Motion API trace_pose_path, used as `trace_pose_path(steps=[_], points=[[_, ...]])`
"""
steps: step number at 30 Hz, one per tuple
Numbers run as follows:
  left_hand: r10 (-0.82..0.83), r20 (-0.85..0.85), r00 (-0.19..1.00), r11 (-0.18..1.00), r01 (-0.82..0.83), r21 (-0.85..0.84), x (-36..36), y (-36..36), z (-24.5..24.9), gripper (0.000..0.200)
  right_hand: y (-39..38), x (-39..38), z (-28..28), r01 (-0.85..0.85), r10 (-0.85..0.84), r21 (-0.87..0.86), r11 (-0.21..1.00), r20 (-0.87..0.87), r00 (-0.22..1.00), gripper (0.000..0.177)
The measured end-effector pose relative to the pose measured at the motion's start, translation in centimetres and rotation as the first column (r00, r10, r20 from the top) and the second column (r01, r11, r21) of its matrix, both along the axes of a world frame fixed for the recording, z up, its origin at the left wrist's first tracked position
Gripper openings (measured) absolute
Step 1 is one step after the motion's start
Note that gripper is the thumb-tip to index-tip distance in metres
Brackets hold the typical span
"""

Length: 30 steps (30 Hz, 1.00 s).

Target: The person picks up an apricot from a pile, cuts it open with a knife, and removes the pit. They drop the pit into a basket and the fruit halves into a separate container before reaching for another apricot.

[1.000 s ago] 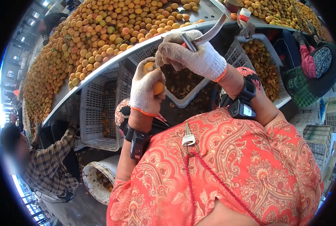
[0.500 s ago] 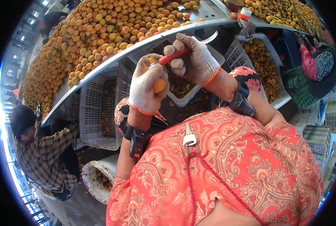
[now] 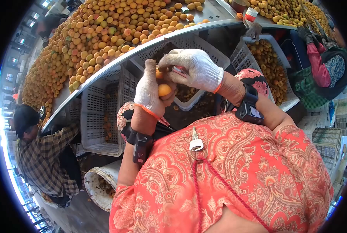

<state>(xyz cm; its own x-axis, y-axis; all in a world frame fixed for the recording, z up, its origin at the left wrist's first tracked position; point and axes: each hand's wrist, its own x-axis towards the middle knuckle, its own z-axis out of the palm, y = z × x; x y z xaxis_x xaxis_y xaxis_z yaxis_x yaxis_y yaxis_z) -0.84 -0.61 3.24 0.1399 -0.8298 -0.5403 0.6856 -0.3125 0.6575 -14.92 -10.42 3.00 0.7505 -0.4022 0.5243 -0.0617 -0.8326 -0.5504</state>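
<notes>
My left hand, in a white knit glove with an orange cuff, is closed on an orange apricot. A second piece of fruit shows between its fingers and my other hand. My right hand, gloved the same way, is closed round a red-handled knife, and its fingertips meet the fruit. Most of the knife, its blade included, is hidden by the glove. Both hands are over a crate of fruit pieces.
Apricots are heaped on a metal table with a raised rim. A white crate, a crate of fruit halves and a white bucket stand below. One person sits left, another right.
My right hand has turned over and moved left and down against my left hand. The knife's curved blade no longer shows. The right-hand person's arm now reaches up to the fruit.
</notes>
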Motion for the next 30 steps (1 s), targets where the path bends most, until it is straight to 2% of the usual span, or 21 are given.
trace_pose_path(steps=[1,3,4,5,7,8,9,11,13,14,16,17,18,19,21,23,24,25,27,28,30], points=[[0.004,0.126,0.992,0.993,-0.018,0.114,0.0,0.0,0.4,0.049,-0.1,0.0,-0.3,-0.008,0.008,-0.004,1.0,0.005,1.0,0.028],[-0.068,0.163,0.984,0.994,0.053,0.096,0.9,0.4,-0.5,0.047,-0.4,0.0,-1.1,-0.115,0.093,0.295,0.949,0.087,0.992,0.021],[-0.11,0.336,0.936,0.992,0.122,-0.014,0.9,0.9,-0.8,0.044,-0.3,0.0,-1.1,-0.199,0.15,0.474,0.858,0.139,0.979,0.017],[-0.126,0.506,0.853,0.971,0.21,-0.112,1.1,1.3,-0.7,0.042,-0.2,0.1,-1.1,-0.213,0.161,0.466,0.858,0.149,0.976,0.017],[-0.129,0.539,0.832,0.949,0.261,-0.177,1.4,1.9,0.2,0.036,0.0,0.6,-0.5,-0.231,0.158,0.477,0.848,0.189,0.969,0.018],[-0.125,0.585,0.802,0.941,0.283,-0.186,2.1,2.0,0.4,0.032,0.4,0.6,-0.2,-0.128,0.062,0.544,0.83,0.138,0.989,0.019],[-0.122,0.627,0.77,0.933,0.304,-0.193,3.0,2.2,0.5,0.029,0.2,0.8,-0.3,-0.134,0.065,0.537,0.833,0.146,0.987,0.019],[-0.033,0.724,0.689,0.968,0.203,-0.149,5.1,2.9,0.9,0.025,-0.4,0.5,-1.5,0.006,-0.06,0.712,0.703,0.051,0.997,0.019],[0.003,0.783,0.622,0.988,0.12,-0.099,9.6,4.1,-0.2,0.021,-1.3,-0.2,-2.1,0.029,-0.077,0.743,0.669,0.03,0.997,0.02],[0.04,0.82,0.572,0.995,0.049,-0.082,11.7,5.0,-0.6,0.02,-1.7,-0.6,-2.3,0.122,-0.105,0.787,0.604,-0.074,0.992,0.022],[-0.052,0.851,0.522,0.982,-0.13,0.14,17.0,7.3,-1.9,0.022,-2.8,-1.1,-3.6,0.243,-0.144,0.825,0.511,-0.196,0.97,0.023],[-0.275,0.946,0.173,0.933,-0.188,0.306,21.6,8.6,-4.3,0.035,-3.3,-1.3,-4.6,0.235,-0.14,0.827,0.511,-0.19,0.972,0.023],[-0.581,0.794,-0.178,0.799,-0.314,0.514,24.7,9.6,-4.7,0.046,-3.7,-1.5,-5.6,0.251,-0.161,0.791,0.557,-0.194,0.968,0.018],[-0.666,0.665,-0.336,0.722,-0.512,0.465,25.4,10.1,-4.4,0.052,-3.9,-1.5,-6.1,0.269,-0.182,0.752,0.601,-0.198,0.963,0.016],[-0.418,0.793,-0.443,0.876,-0.426,0.225,27.0,9.0,-3.1,0.046,-4.5,-1.3,-7.8,0.281,-0.147,0.805,0.522,-0.24,0.96,0.022],[-0.054,0.999,0.008,0.99,-0.129,0.054,25.0,4.6,-0.2,0.036,-4.6,-1.1,-7.6,0.258,-0.05,0.868,0.425,-0.262,0.964,0.021],[0.018,0.989,0.144,0.995,-0.097,-0.004,25.2,2.2,-0.9,0.029,-4.7,-0.9,-7.6,0.245,-0.032,0.884,0.397,-0.254,0.967,0.018],[0.041,0.98,0.192,0.999,-0.03,-0.036,23.2,-0.5,0.1,0.03,-4.8,-0.5,-7.7,0.229,-0.017,0.9,0.37,-0.24,0.971,0.015],[-0.079,0.997,-0.006,0.988,0.134,0.079,21.5,-5.5,0.4,0.027,-5.3,-0.3,-8.6,0.212,0.005,0.911,0.353,-0.229,0.973,0.017],[-0.027,0.997,0.067,0.986,0.168,0.016,22.5,-8.5,-2.1,0.025,-5.4,-0.1,-8.4,0.219,0.001,0.91,0.354,-0.234,0.972,0.017],[-0.108,0.988,-0.109,0.961,0.242,0.132,23.0,-13.1,-4.3,0.026,-5.7,-0.1,-8.2,0.234,0.001,0.903,0.36,-0.252,0.968,0.018]])
